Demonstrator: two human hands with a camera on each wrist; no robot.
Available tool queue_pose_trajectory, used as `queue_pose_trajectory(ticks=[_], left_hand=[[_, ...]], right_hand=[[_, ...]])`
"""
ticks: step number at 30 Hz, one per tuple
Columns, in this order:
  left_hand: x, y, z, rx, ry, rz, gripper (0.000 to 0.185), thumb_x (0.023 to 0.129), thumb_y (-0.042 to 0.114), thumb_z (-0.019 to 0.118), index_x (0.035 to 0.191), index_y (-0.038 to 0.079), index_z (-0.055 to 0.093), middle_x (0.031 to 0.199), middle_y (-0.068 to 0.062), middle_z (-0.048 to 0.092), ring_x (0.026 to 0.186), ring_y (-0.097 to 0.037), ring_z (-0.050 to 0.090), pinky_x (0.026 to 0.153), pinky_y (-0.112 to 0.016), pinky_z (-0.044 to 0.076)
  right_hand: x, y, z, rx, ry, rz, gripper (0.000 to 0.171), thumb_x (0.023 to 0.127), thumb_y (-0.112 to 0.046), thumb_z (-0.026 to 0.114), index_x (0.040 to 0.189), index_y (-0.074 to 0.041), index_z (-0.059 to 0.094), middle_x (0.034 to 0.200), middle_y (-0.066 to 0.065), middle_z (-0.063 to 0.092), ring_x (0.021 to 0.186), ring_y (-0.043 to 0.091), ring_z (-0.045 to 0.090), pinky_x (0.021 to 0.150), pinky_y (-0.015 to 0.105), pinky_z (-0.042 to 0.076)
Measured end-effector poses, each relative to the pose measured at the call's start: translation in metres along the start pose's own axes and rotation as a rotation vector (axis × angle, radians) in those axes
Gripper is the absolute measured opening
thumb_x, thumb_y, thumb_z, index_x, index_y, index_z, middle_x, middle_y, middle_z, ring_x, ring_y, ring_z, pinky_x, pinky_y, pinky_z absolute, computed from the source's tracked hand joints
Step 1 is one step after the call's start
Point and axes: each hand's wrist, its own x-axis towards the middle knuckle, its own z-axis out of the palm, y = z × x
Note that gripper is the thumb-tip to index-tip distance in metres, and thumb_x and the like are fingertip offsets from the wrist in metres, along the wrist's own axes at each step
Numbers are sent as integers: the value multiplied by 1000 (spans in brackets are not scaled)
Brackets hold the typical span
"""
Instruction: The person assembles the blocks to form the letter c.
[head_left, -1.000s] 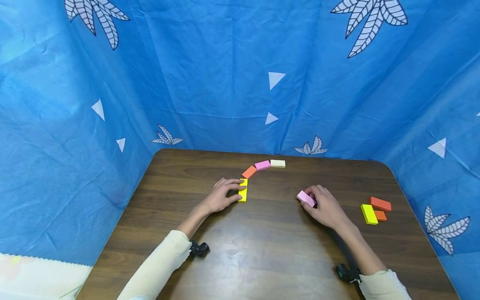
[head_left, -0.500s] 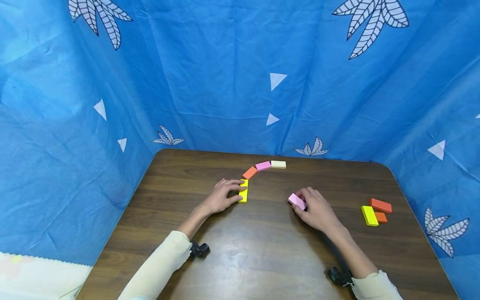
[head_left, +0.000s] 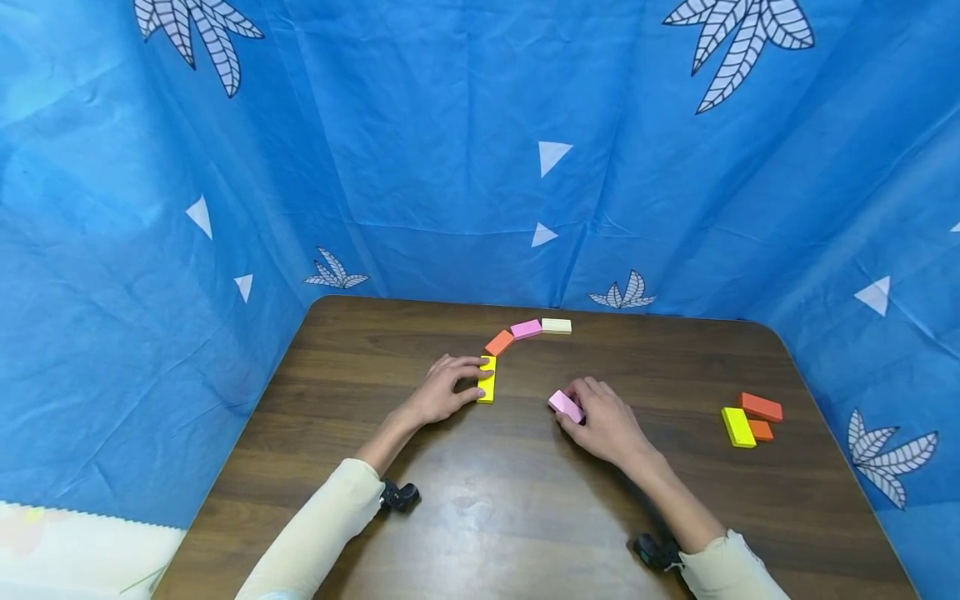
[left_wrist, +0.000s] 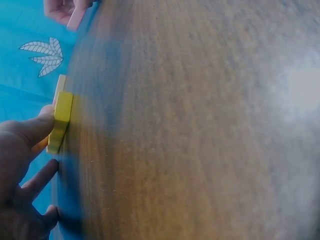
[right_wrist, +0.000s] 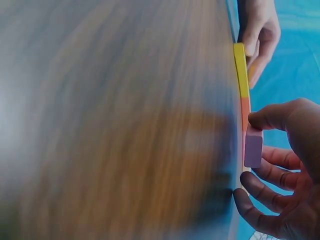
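Observation:
My left hand (head_left: 442, 392) holds a yellow block (head_left: 487, 389) on the wooden table, its thumb by the near end and fingertips over the far part. From that block an arc runs back and right: an orange block (head_left: 499, 342), a pink block (head_left: 526, 329) and a cream block (head_left: 557, 327). To the right of the yellow block, my right hand (head_left: 606, 422) pinches another pink block (head_left: 566, 406) between thumb and fingers. The right wrist view shows this pink block (right_wrist: 253, 150) end-on, overlapping the arc, with the lower fingers spread near the tabletop.
At the right of the table (head_left: 480, 533) lie a yellow block (head_left: 738, 427), a red-orange block (head_left: 761, 407) and a smaller-looking orange block (head_left: 761, 431), close together. A blue patterned cloth (head_left: 450, 167) hangs behind the table and along its sides.
My right hand has moved left across the table with the pink block, closer to the yellow block. The left hand has stayed on the yellow block.

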Motion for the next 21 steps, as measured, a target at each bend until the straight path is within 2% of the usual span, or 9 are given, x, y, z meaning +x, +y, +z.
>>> queue_pose_trajectory(ticks=[8,16,21], left_hand=[[0,-2,-1,8,3,9,40,103,29,74,143,20,72,159,-4,61,152,-32,53,137,-65,17],[0,-6,2,-20,57,60,39,101,26,77,138,18,74,154,-7,65,145,-38,56,132,-72,21],[1,-5,2,-2,34,39,40,102,27,76,140,19,73,156,-6,64,149,-34,56,136,-67,18]], right_hand=[[10,-22,7,9,-21,-23,36,90,-31,84,117,-12,70,107,3,68,94,19,57,77,34,51],[16,-41,12,6,-76,-4,35,88,-29,82,118,-14,69,108,2,67,96,19,57,81,37,54],[20,-52,17,4,-116,-6,38,90,-30,80,122,-13,68,114,2,66,100,20,57,85,38,55]])
